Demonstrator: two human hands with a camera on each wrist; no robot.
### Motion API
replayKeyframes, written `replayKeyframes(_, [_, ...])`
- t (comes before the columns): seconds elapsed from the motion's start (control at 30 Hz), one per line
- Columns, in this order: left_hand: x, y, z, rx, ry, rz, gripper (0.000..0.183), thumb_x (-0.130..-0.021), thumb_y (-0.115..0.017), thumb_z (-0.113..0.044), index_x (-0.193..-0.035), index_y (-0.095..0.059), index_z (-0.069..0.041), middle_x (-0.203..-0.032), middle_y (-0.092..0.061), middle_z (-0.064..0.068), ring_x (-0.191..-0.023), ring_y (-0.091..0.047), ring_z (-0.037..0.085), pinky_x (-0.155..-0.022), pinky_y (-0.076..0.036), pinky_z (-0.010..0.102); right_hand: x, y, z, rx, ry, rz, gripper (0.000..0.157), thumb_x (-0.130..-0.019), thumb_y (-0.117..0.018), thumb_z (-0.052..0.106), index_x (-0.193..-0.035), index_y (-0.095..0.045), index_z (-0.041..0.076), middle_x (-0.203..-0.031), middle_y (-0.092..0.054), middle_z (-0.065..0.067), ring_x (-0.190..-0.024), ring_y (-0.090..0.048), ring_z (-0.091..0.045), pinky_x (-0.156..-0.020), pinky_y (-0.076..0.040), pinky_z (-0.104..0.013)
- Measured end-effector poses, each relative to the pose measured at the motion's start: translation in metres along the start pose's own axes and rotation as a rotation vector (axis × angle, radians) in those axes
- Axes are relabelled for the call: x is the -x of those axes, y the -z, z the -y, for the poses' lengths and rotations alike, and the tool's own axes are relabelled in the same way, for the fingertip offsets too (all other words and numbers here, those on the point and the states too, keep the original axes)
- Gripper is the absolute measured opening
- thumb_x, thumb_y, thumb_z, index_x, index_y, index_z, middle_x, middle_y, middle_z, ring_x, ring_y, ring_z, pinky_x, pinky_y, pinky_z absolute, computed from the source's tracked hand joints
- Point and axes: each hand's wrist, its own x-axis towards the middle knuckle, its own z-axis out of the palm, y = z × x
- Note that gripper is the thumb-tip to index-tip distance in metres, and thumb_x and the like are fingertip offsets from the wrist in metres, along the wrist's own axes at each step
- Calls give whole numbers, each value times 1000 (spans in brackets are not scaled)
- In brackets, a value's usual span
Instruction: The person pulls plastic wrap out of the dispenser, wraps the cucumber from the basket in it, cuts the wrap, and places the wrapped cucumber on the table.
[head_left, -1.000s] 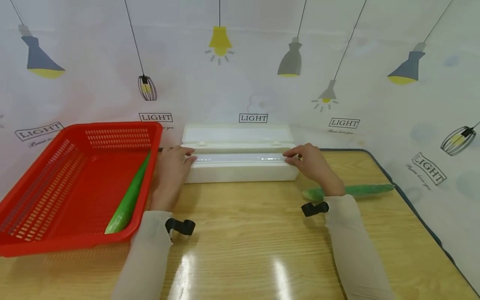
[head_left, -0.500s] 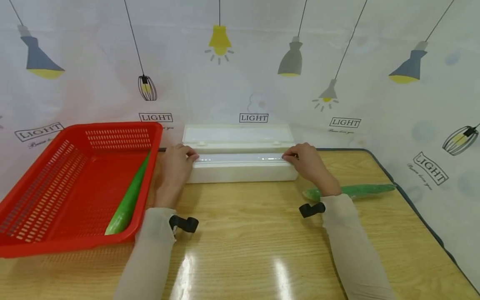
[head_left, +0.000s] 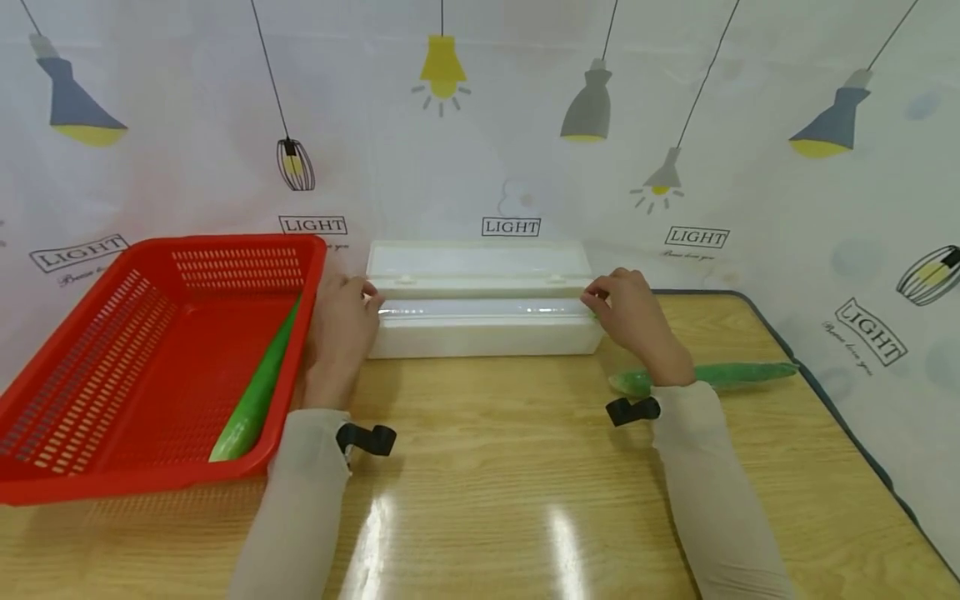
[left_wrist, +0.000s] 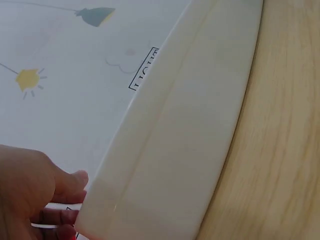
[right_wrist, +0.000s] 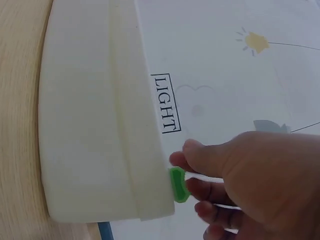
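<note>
A long white cling film dispenser (head_left: pixel 487 337) stands against the back wall, its lid (head_left: pixel 480 260) raised. Clear film (head_left: pixel 480 308) lies along its top. Beside its left end is my left hand (head_left: pixel 343 325); the left wrist view shows the thumb apart from the loosely bent fingers, with nothing visible between them. My right hand (head_left: pixel 633 321) is at the other end. In the right wrist view its loosely bent fingers are at a small green slider (right_wrist: pixel 178 184) that sticks out of the dispenser; whether they press it is unclear.
On the left a red plastic basket (head_left: pixel 165 482) holds a long green vegetable, perhaps a cucumber (head_left: pixel 258 392). Another one (head_left: pixel 742 374), seemingly wrapped in film, lies on the wooden table (head_left: pixel 480 467) behind my right wrist. A lamp-patterned sheet (head_left: pixel 480 150) covers the wall.
Both hands have drawn outward from the film's top edge to the dispenser's two ends. The view has tipped slightly down. Dispenser, basket and vegetables stay in place.
</note>
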Motion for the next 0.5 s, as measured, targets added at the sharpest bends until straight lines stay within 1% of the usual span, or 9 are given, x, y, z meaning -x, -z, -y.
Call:
replayKeyframes(0.13, [1, 4, -4, 23, 85, 26, 24, -92, -64, -19, -99, -67, 3, -98, -56, 19, -93, -50, 34, -81, -42, 44, 2, 4, -1, -4, -23, 21, 23, -96, -60, 16, -95, -69, -5, -87, -60, -17, -81, -49, -31, -76, -39, -45])
replayKeyframes(0.2, [1, 5, -5, 29, 109, 44, 24, -91, -65, -19, -101, -68, 3, -99, -57, 19, -93, -51, 34, -81, -42, 44, 3, 5, -1, -17, -27, 27, 23, -96, -60, 16, -96, -68, -5, -89, -59, -17, -81, -49, -31, -75, -39, -45])
replayKeyframes(0.33, [2, 5, -6, 23, 110, 65, 22, -89, -68, -15, -103, -71, 2, -100, -58, 20, -94, -52, 34, -83, -42, 45, 3, 4, -4, -39, -36, 41, 21, -95, -61, 16, -97, -68, -4, -90, -58, -16, -82, -50, -31, -76, -40, -45])
replayKeyframes(0.5, [0, 4, -5, 38, 81, 71, 15, -88, -69, -12, -98, -75, -3, -93, -57, 16, -87, -50, 30, -77, -41, 42, 3, 3, -5, -54, -31, 44, 19, -95, -61, 15, -98, -68, -3, -89, -59, -15, -82, -51, -29, -74, -42, -44])
